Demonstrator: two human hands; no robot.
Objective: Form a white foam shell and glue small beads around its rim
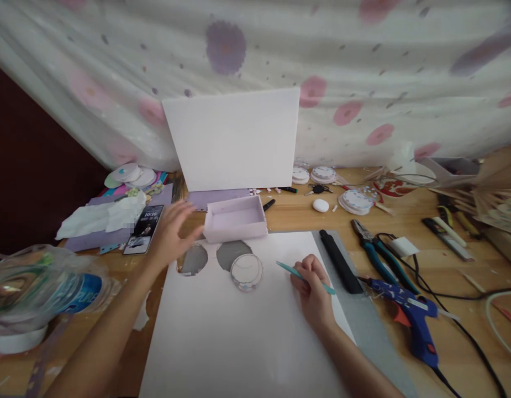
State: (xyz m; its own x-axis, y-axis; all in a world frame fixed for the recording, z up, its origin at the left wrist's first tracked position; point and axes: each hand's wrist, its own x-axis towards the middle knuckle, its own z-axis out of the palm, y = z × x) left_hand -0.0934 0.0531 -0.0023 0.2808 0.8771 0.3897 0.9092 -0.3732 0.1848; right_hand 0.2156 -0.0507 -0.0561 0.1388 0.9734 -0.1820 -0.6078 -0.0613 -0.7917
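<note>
My right hand (312, 282) is closed around a slim teal pen-shaped tool (294, 270), whose tip points left over a white board (238, 337). My left hand (174, 232) is raised with its fingers apart and holds nothing. It hovers between a phone (144, 231) and an open pale lilac box (235, 232). Two rounded cut-outs in the white board show grey beneath, and a round white disc (247, 271) with a patterned edge overlaps the right one.
A blank white panel (234, 141) leans on the curtain. To the right lie a black case (341, 262), pliers (377, 251) and a blue glue gun (412, 315) with its cable. A plastic-wrapped bundle (43, 293) stands left. Stacked discs (356, 201) sit at the back.
</note>
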